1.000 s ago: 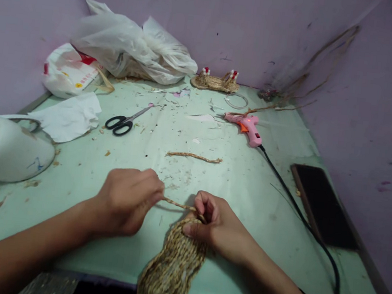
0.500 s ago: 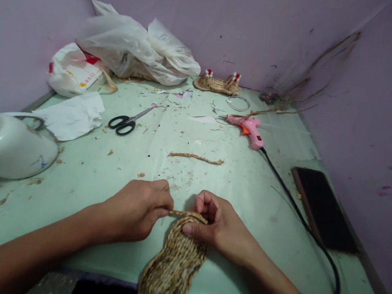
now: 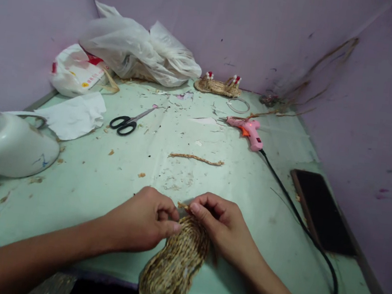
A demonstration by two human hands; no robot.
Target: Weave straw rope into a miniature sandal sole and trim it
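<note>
A woven straw sole (image 3: pixel 171 269), made of coiled braid, lies at the table's front edge, its lower end reaching over the edge. My right hand (image 3: pixel 221 223) is closed at the sole's upper end, thumb and fingers pinching a short braided straw cord (image 3: pixel 182 206) whose frayed tip points left. At the sole's upper left edge is my left hand (image 3: pixel 147 219), its fingers curled but parted from the thumb, with nothing visible between them. The thumb tip is right by the sole's edge. Another short piece of braided cord (image 3: pixel 196 158) lies on the table beyond both hands.
Black-handled scissors (image 3: pixel 128 122) lie left of centre. A pink glue gun (image 3: pixel 250 130) rests at right, its black cable running forward past a phone (image 3: pixel 323 211). A white jug (image 3: pixel 15 147) lies at left. Plastic bags (image 3: pixel 136 48) and a beaded straw sandal (image 3: pixel 219 86) are at the back.
My left hand has let go of the braided cord at its left end, and its fingers have parted. My right thumb has moved from the sole's face up onto the cord.
</note>
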